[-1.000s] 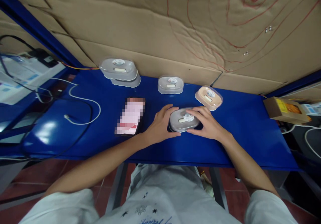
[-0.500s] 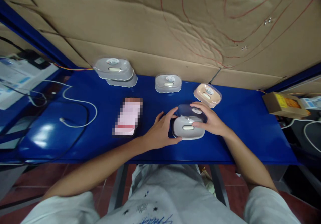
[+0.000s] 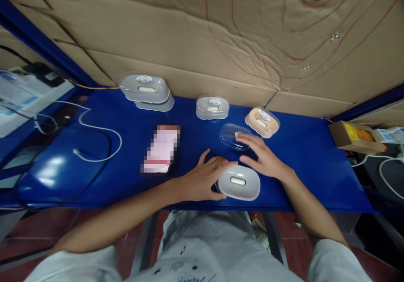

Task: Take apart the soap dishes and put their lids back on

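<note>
A grey oval plastic box [image 3: 229,192] without its cover sits near the table's front edge, a small white oblong piece in the middle of its inside. My left hand [image 3: 206,179] is curved round its left end, thumb at the front and fingers at the back. Behind the box a clear plastic lid [image 3: 232,141] with a round sticker lies on the table. Over the lid's right end is my right hand [image 3: 263,158], fingers apart and thumb stretched out; whether its fingertips touch the lid I cannot tell.
A beige lidded box [image 3: 269,129], a grey lidded box [image 3: 205,113] and stacked grey boxes [image 3: 126,89] stand along the cardboard wall [image 3: 176,46]. A phone [image 3: 162,147] with a blurred screen lies left of my hands. Cables [image 3: 121,141] cross the table's left side. At right is a cardboard carton [image 3: 339,137].
The clear lid has come away from the grey box and lies flat behind it. The box and my left hand have moved nearer the front edge. My right hand's fingers have opened.
</note>
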Available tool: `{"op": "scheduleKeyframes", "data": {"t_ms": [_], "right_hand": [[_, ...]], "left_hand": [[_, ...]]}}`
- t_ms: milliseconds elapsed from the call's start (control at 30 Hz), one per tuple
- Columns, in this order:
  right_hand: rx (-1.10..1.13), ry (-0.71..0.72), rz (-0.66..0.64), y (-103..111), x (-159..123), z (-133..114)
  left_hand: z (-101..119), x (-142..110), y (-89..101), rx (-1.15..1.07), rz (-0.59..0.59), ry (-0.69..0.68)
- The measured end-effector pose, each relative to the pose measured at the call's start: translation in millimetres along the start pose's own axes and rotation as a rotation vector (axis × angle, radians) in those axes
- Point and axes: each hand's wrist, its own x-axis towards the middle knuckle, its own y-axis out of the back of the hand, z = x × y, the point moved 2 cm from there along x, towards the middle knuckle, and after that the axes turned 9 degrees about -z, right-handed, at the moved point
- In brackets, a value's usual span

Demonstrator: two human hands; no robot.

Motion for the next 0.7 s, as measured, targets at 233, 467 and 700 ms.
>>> {"op": "scheduleKeyframes", "data": {"t_ms": [233,467,700], "right_hand": [[0.032,0.075,-0.198,-11.5,-4.5,-20.5],[0.131,0.177,-0.096,-14.3,-1.0,-13.7],[0.079,0.203,-0.071,-21.5,-0.2,-13.2]], "left_hand": [[-15.1,4.7,3.5,-0.044,0.229,0.127],[-15.3,5.6,7.0,-0.241,0.234,0.125],[-15.1,4.5,11.8,-0.442,0.29,0.21]]}}
